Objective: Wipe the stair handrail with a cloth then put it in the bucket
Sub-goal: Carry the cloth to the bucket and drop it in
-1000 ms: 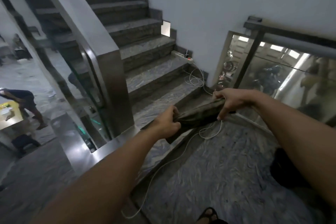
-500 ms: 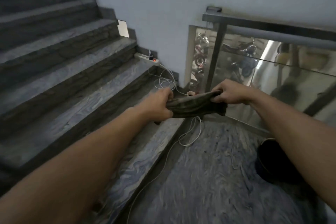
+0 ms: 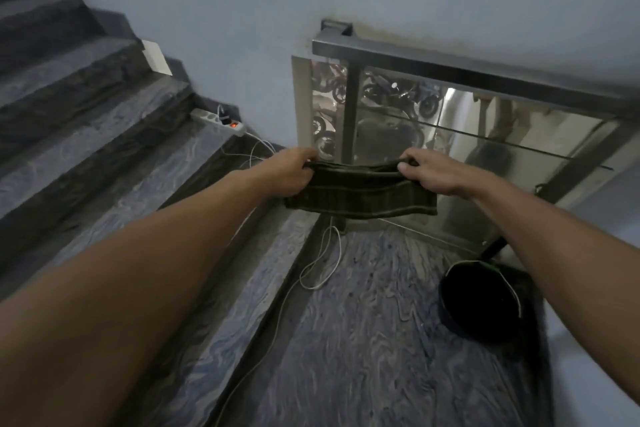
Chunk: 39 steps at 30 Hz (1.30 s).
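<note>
A dark green striped cloth (image 3: 360, 192) hangs stretched between both hands, in front of me at mid-frame. My left hand (image 3: 289, 172) pinches its left top corner and my right hand (image 3: 434, 173) pinches the right top corner. Behind the cloth runs a steel handrail (image 3: 450, 71) above a glass panel, fixed to the wall. A dark bucket (image 3: 481, 305) stands on the landing floor at lower right, partly hidden by my right forearm.
Marble stairs (image 3: 104, 135) rise at the left. A white power strip (image 3: 218, 121) lies on a step by the wall, and its white cables (image 3: 322, 263) trail down across the landing floor. The glass panel (image 3: 398, 128) shows parked motorbikes below.
The view has swung right, away from the sloping stair rail toward the landing rail and bucket. Both hands kept the cloth and have spread it out flat between them.
</note>
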Motion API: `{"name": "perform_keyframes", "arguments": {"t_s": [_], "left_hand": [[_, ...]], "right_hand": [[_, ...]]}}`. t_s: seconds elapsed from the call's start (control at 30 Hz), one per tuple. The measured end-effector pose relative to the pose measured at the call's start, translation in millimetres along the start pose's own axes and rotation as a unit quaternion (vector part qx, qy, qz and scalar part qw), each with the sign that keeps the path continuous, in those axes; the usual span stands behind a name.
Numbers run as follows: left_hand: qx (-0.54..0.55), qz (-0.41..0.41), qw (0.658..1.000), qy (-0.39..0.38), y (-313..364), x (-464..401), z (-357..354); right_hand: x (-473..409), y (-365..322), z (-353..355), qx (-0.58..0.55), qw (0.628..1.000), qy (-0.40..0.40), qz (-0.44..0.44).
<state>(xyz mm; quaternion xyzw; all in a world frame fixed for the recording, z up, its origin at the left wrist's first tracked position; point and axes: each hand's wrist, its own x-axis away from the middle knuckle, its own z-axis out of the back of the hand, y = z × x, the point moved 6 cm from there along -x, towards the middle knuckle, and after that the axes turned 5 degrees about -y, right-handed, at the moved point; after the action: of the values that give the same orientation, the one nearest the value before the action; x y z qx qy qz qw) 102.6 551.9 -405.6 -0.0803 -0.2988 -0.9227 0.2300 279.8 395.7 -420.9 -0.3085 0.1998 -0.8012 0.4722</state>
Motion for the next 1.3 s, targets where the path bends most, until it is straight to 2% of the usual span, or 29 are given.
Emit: {"name": "perform_keyframes", "arguments": {"t_s": [0.07, 0.13, 0.23, 0.5, 0.67, 0.83, 0.97, 1.17, 1.3], "left_hand": [[0.011, -0.01, 1.0, -0.007, 11, -24, 7], [0.022, -0.015, 0.999, -0.019, 16, -42, 9], [0.032, -0.028, 0.999, -0.032, 24, -84, 12], [-0.007, -0.097, 0.989, -0.107, 39, -219, -4], [-0.007, -0.141, 0.98, -0.14, 57, -293, -28], [-0.053, -0.188, 0.967, -0.165, 92, -351, -70], [-0.1, -0.213, 0.956, -0.173, 125, -383, -111], [-0.093, -0.206, 0.954, -0.196, 162, -420, -180], [-0.096, -0.196, 0.955, -0.202, 174, -440, -241]], "right_hand": [[-5, 10, 14, -0.033, 0.999, -0.001, -0.014], [-7, 16, 21, -0.013, 1.0, 0.001, -0.001], [-20, 36, 41, 0.01, 0.999, 0.044, -0.013], [-72, 119, 78, -0.004, 0.991, 0.05, -0.123], [-75, 173, 97, -0.012, 0.981, 0.098, -0.17], [-63, 238, 106, -0.018, 0.964, 0.137, -0.227], [-47, 293, 101, -0.011, 0.956, 0.117, -0.27], [-21, 368, 87, -0.032, 0.944, 0.11, -0.309], [-2, 412, 66, -0.057, 0.931, 0.139, -0.332]]}}
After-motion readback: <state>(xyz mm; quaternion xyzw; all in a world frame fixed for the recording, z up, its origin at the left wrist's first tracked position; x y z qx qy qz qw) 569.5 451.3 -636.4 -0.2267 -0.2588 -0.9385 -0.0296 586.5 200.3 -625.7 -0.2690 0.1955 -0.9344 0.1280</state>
